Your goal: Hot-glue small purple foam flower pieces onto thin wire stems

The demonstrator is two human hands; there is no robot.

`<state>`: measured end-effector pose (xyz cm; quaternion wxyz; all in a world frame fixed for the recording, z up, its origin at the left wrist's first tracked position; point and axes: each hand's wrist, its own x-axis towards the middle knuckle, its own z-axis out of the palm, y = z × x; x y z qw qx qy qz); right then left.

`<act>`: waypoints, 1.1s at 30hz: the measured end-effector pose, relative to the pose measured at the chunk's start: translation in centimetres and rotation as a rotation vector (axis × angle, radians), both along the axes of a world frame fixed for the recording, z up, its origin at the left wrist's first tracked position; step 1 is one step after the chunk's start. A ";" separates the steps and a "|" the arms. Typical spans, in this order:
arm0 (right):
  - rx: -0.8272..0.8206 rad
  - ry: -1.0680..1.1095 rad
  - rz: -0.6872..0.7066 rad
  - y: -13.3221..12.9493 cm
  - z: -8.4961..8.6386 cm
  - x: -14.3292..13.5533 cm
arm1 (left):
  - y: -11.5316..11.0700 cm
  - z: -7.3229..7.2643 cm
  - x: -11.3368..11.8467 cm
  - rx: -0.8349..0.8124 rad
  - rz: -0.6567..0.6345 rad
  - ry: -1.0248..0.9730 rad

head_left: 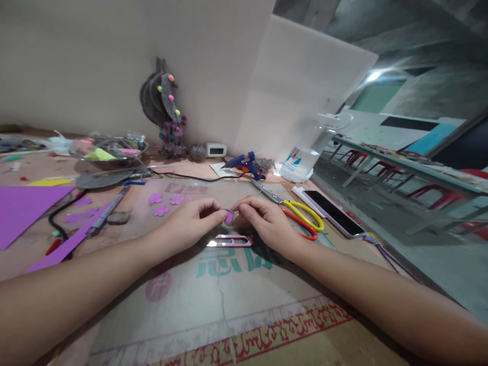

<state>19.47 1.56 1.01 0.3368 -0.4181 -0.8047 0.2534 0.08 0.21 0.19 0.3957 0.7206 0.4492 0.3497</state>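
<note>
Over the middle of the cardboard, my left hand (pixel 200 219) pinches a small purple foam petal piece (pixel 229 217) between thumb and fingers. My right hand (pixel 265 219) is closed in a pinch close beside it; a thin pale strand seems to show there, but what its fingers hold is unclear. Just below both hands lies a pair of pink thread snips (pixel 247 241). Several purple flower cutouts (pixel 177 200) lie beyond my left hand. Scissors (pixel 290 204) with yellow and orange handles rest beyond my right hand, partly hidden by it.
A blue glue gun (pixel 246 161) stands at the back with its black cord running left. A phone (pixel 333 212) lies at the right edge, behind it a plastic jug (pixel 299 160). Left are purple sheets (pixel 30 208), a pen (pixel 109 211) and a filled bowl (pixel 109 160).
</note>
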 end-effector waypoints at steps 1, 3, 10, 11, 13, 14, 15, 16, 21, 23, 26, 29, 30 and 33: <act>0.022 0.003 -0.002 0.1 0.0 0.1 | 0.0 0.0 0.0 -0.002 0.002 -0.005; 0.058 0.007 -0.008 0.1 0.1 0.1 | -0.1 0.1 0.0 -0.006 0.004 -0.009; 0.082 -0.024 0.109 0.1 0.3 0.0 | 0.0 0.1 0.0 0.008 -0.001 0.005; 0.090 -0.018 0.116 0.1 0.2 0.0 | 0.1 0.1 0.0 0.008 -0.002 0.007; 0.096 -0.014 0.120 0.2 0.2 0.0 | 0.1 0.1 0.0 0.011 -0.003 0.014; 0.093 -0.015 0.119 0.2 0.1 0.0 | 0.1 0.1 0.0 0.013 -0.003 0.020; 0.090 -0.016 0.116 0.2 0.1 0.0 | 0.1 0.1 0.0 0.016 -0.002 0.025; 0.085 -0.017 0.114 0.2 0.1 0.0 | 0.0 0.1 0.0 0.017 -0.003 0.030; 0.054 -0.017 0.112 0.1 0.3 -0.1 | -0.1 0.1 0.0 0.024 -0.009 0.042; 0.047 -0.016 0.111 0.0 0.3 -0.1 | -0.1 0.0 0.0 0.026 -0.013 0.047; 0.050 -0.013 0.105 0.0 0.4 -0.1 | -0.1 0.0 0.0 0.021 -0.026 0.030; 0.059 -0.003 0.088 0.0 0.4 0.0 | -0.1 0.0 0.0 0.013 -0.032 -0.006; 0.063 0.003 0.082 0.1 0.3 0.0 | -0.1 0.0 0.0 0.011 -0.032 -0.018; 0.079 0.025 0.068 0.1 0.3 0.0 | -0.1 0.0 0.0 0.003 -0.032 -0.022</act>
